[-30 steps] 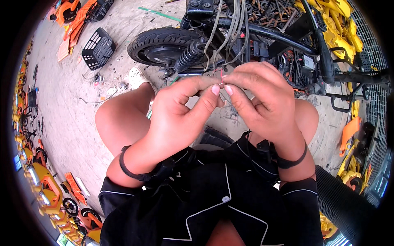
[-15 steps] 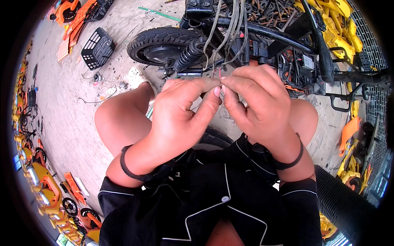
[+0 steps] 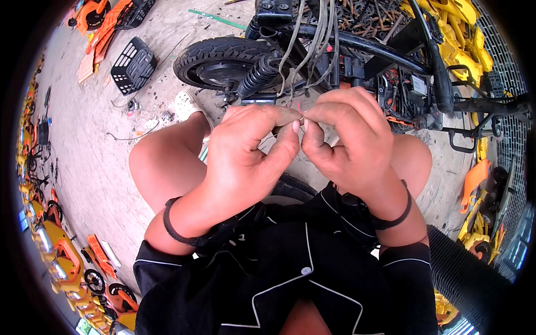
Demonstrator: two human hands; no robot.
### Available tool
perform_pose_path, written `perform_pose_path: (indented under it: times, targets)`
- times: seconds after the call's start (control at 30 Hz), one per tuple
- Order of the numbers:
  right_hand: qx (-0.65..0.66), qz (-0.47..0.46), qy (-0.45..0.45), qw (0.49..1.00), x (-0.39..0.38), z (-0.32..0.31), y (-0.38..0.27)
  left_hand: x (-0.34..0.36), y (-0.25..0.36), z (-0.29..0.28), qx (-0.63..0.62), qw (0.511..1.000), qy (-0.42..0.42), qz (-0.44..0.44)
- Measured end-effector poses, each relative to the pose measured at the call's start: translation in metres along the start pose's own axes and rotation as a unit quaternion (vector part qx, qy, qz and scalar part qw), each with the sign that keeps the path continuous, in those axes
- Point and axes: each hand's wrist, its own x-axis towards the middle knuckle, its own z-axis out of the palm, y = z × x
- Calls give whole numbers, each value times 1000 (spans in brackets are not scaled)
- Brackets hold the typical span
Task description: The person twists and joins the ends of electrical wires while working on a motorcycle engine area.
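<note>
Pale concrete floor, littered with scraps, spread beneath a person with bent knees. A thin red wire showed just beyond the meeting fingertips. The bare left hand and bare right hand were together, thumb and forefinger of each pinched on it, probably because so slim a strand allowed only a fingertip grip; the exact contact was hidden. Beyond them, looped grey cables hung by a black metal frame, seemingly close for easy reach. Leftward were a black treaded tyre and a black slotted plastic basket.
</note>
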Motion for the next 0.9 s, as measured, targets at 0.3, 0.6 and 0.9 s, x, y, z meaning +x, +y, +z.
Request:
perform_pose_path:
  times: [0.3, 0.6, 0.9]
  targets:
    - [44, 116, -8, 992, -1, -4, 0, 0, 2, -2, -15, 1000, -11, -2]
    - [93, 116, -54, 987, 2, -15, 0, -1, 3, 1, -84, 994, -12, -65]
    - [-3, 44, -27, 999, 1, -10, -6, -1, 7, 4, -136, 981, 1, -138]
